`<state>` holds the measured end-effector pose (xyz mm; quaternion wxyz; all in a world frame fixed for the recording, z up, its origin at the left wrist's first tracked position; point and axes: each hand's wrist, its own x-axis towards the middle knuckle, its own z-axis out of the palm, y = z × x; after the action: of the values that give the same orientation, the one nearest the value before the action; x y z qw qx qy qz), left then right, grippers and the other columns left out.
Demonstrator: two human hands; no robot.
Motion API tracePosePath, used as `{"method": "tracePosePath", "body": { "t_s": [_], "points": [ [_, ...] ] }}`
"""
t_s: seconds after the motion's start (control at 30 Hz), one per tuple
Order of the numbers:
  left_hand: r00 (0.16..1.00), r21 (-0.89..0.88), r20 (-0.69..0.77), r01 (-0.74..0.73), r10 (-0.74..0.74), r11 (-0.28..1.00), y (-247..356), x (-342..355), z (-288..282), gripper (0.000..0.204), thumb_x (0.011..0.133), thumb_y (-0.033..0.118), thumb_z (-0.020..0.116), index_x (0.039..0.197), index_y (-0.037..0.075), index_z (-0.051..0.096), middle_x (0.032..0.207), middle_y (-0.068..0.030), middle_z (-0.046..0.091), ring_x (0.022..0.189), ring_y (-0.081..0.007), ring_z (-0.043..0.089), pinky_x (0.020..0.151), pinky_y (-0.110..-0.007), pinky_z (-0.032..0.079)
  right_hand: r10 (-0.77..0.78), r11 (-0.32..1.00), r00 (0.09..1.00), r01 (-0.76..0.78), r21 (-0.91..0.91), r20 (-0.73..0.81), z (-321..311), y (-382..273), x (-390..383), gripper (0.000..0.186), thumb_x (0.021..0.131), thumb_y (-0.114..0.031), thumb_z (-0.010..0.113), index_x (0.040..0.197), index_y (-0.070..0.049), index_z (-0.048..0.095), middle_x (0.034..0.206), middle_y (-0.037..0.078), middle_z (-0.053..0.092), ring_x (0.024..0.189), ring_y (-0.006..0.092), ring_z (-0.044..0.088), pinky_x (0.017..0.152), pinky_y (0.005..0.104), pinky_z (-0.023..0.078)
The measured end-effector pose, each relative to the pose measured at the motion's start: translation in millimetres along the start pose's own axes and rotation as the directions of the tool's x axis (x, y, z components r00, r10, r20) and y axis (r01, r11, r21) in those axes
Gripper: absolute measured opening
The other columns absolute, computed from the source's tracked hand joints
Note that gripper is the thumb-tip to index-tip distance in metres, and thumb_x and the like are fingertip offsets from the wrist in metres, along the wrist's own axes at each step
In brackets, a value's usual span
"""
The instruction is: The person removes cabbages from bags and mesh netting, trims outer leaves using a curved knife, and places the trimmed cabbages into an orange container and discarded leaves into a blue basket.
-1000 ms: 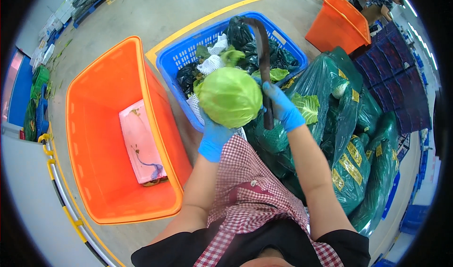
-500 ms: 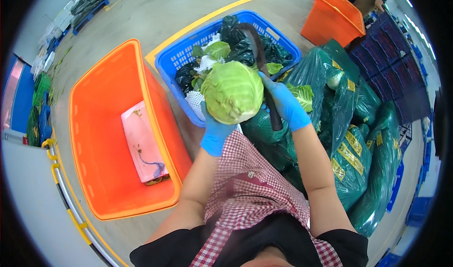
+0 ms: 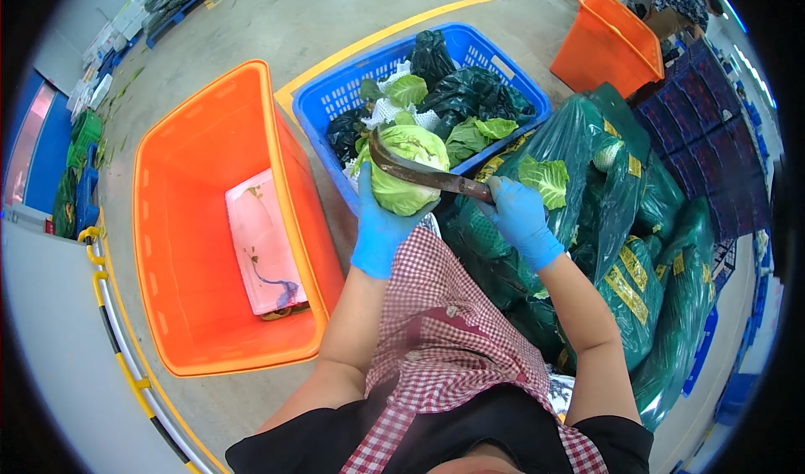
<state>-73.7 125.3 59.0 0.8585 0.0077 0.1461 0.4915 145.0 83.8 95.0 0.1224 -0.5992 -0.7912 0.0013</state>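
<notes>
Cupped in the gloved left hand (image 3: 381,233), a round, pale green cabbage (image 3: 419,149) sits left of the right hand (image 3: 521,220), which grips a curved, dark-bladed knife (image 3: 429,177) across it; whether it's biting in, I can't quite tell. Beyond stands a blue crate (image 3: 312,136) of leaves and dark plastic, between an orange bin (image 3: 193,214) and green bags (image 3: 625,294), on grey floor (image 3: 352,9). Farthest, a co-worker (image 3: 683,6) leans.

We are in what looks like a produce-handling warehouse: we see a grey floor (image 3: 251,21) with a yellow line (image 3: 451,9), a loaded pallet (image 3: 178,16), orange bins (image 3: 205,147), stacked crates (image 3: 700,134) and bulging green vegetable bags (image 3: 681,302).
</notes>
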Motion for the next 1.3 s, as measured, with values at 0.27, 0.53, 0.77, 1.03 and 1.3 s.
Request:
{"method": "tracePosePath", "body": {
  "t_s": [0.27, 0.53, 0.77, 1.03, 1.3],
  "points": [
    [0.995, -0.025, -0.092, 0.027, -0.029, 0.999, -3, 1, -5, 0.069, 0.085, 0.062, 0.039, 0.136, 0.016, 0.035, 0.138, -0.0133, 0.039, 0.125, -0.0344, 0.039, 0.099, -0.056, 0.034, -0.050, 0.998, 0.988, 0.056, -0.038, 0.145, -1, 4, 14, 0.026, 0.079, -0.029, 0.063, 0.086, -0.007, 0.051, 0.074, 0.012, 0.057, 0.067, 0.0285, 0.061, 0.055, 0.0401, 0.048],
    [0.993, -0.058, -0.112, 0.028, -0.034, 0.998, -2, -2, -10, 0.073, 0.083, 0.065, 0.040, 0.137, 0.017, 0.034, 0.139, -0.0130, 0.037, 0.126, -0.0346, 0.037, 0.100, -0.056, 0.032, -0.123, 0.992, 0.985, 0.119, 0.040, 0.121, -1, 10, 14, 0.029, 0.078, -0.030, 0.065, 0.086, -0.006, 0.052, 0.073, 0.013, 0.058, 0.064, 0.0280, 0.060, 0.055, 0.0382, 0.048],
    [0.993, 0.068, -0.080, 0.087, -0.081, 0.994, -12, -20, 12, 0.075, 0.081, 0.062, 0.049, 0.138, 0.015, 0.034, 0.140, -0.0119, 0.037, 0.126, -0.0335, 0.038, 0.100, -0.056, 0.031, 0.384, 0.437, 0.911, -0.321, 0.841, 0.148, -21, -25, 36, 0.050, 0.064, -0.030, 0.081, 0.096, 0.002, 0.058, 0.079, 0.005, 0.057, 0.065, 0.0096, 0.049, 0.061, 0.0254, 0.044],
    [0.974, 0.079, -0.074, 0.222, -0.216, 0.972, -20, -33, 34, 0.073, 0.081, 0.069, 0.041, 0.135, 0.019, 0.040, 0.135, -0.0054, 0.045, 0.122, -0.0300, 0.045, 0.095, -0.053, 0.040, 0.193, 0.604, 0.981, -0.112, 0.789, -0.008, -37, -25, 26, 0.036, 0.073, -0.022, 0.072, 0.101, -0.003, 0.061, 0.084, 0.011, 0.063, 0.072, 0.0185, 0.060, 0.066, 0.0297, 0.047],
    [0.966, 0.113, -0.174, 0.210, -0.188, 0.971, -16, -39, 26, 0.070, 0.080, 0.068, 0.041, 0.132, 0.022, 0.043, 0.134, -0.0045, 0.047, 0.121, -0.0304, 0.045, 0.091, -0.055, 0.042, 0.215, 0.597, 0.975, -0.181, 0.782, 0.061, -51, -20, 60, 0.016, 0.075, -0.015, 0.066, 0.075, -0.003, 0.056, 0.063, 0.005, 0.054, 0.057, 0.0152, 0.054, 0.054, 0.0311, 0.043]
  ]
}}
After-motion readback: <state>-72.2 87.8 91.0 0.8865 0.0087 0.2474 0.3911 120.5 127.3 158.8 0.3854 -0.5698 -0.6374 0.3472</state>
